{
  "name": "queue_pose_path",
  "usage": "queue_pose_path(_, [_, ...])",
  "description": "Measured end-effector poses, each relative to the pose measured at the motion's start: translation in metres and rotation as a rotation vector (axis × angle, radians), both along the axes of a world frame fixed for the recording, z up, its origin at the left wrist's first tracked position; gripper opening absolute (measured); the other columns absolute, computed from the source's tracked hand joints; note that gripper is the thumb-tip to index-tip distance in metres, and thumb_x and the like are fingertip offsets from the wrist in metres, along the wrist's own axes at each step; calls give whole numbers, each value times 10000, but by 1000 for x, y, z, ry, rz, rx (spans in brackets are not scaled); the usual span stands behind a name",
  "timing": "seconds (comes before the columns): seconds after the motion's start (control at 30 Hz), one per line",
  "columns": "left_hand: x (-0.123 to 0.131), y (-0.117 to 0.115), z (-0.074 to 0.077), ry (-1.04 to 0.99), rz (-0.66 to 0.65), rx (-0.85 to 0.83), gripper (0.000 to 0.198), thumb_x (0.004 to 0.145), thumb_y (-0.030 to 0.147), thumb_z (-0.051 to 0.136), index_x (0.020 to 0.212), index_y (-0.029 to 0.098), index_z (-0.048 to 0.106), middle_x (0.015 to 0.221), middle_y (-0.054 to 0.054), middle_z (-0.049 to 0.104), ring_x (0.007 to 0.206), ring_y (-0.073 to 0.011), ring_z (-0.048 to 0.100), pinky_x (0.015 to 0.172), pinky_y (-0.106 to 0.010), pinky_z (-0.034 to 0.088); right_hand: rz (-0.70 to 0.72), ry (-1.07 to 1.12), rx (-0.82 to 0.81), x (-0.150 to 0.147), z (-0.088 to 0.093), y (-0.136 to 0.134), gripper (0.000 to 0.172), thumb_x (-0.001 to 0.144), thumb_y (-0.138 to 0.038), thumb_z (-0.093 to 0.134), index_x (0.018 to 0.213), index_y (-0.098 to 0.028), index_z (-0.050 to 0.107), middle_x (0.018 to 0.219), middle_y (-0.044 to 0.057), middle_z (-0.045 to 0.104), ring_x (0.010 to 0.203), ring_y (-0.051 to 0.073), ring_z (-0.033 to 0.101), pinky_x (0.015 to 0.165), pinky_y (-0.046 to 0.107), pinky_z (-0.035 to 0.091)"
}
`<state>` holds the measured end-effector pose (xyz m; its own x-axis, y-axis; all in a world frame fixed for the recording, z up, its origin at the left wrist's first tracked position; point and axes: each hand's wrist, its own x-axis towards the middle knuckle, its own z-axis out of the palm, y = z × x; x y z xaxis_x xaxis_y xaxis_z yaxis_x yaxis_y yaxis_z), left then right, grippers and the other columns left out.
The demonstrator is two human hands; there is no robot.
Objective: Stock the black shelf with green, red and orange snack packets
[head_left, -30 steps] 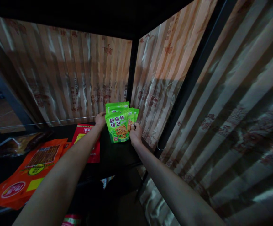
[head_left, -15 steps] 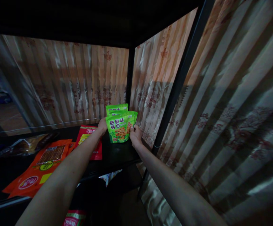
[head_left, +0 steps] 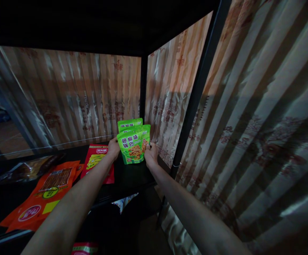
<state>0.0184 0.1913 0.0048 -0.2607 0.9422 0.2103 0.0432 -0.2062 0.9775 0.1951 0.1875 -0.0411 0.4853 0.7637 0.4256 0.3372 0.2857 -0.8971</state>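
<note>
Several green snack pouches [head_left: 133,148] with Chinese lettering stand upright one behind another in the far corner of the black shelf. My left hand [head_left: 113,148] is closed at the left edge of the front pouch, its fingertips partly hidden behind it. On the opposite edge, my right hand [head_left: 151,154] pinches the pouch with the thumb in front. Just left of the pouches lies a red snack bag [head_left: 97,160] with a yellow picture, partly covered by my left forearm.
Orange snack bags [head_left: 51,180] lie flat farther left, with a clear-and-brown package [head_left: 28,170] behind them. A thin wire runs along the shelf's back. Black posts [head_left: 196,92] and pleated curtains [head_left: 249,124] enclose the corner. Another red package [head_left: 85,249] shows below.
The view has shifted slightly. The left hand sits a little lower beside the front pouch, and the rear pouches show a bit more above it. Both hands stay at the pouch edges.
</note>
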Motion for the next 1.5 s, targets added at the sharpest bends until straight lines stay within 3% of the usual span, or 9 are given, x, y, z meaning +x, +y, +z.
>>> queue_pose_path(0.23, [6,-12,9,90,130,-6,68,644,177,569,650,156,634,627,1,631,620,-133,556,580,-222,419,-119,89,-36,4,-8,-5,215,787,-275,416,912,-184,566,961,87,601,966,228,536,907,346,389])
queue_pose_path(0.47, [8,-19,12,-31,36,-86,195,607,172,546,776,155,641,702,-37,667,610,-148,591,536,-241,451,-159,82,-72,2,0,2,211,779,-239,426,907,-164,576,994,130,602,1036,260,532,958,388,362])
queue_pose_path(0.77, [5,-30,17,-138,-53,-48,247,534,204,539,752,156,643,813,-46,692,727,-165,608,551,-235,457,-144,119,14,-3,0,11,132,749,-223,452,814,-195,563,884,101,616,977,251,553,940,394,390])
queue_pose_path(1.0, [7,-35,14,-154,-57,-53,301,531,216,546,813,168,643,819,-44,691,781,-180,615,574,-247,460,-92,94,-85,5,4,-3,244,742,-218,434,928,-164,582,969,106,633,980,243,567,935,379,406])
queue_pose_path(1.27, [8,-40,23,-181,-89,-60,401,545,158,514,929,171,629,849,-36,684,765,-168,619,616,-260,475,-67,115,-108,5,11,-8,396,664,-184,502,1050,-151,585,1082,111,630,1052,238,555,961,374,407])
queue_pose_path(1.37, [10,-44,20,-64,17,-52,433,602,153,513,1022,186,614,964,-54,681,845,-192,628,711,-305,498,-55,104,-59,6,9,-11,457,663,-173,503,1117,-154,556,1139,109,615,1104,225,536,995,369,391])
queue_pose_path(1.5, [16,-59,10,323,385,-73,361,701,168,520,1052,179,601,1063,-100,647,999,-234,594,904,-373,443,-2,81,-11,2,6,-32,564,669,-147,488,1233,-172,484,1245,102,569,1198,212,489,1055,374,345])
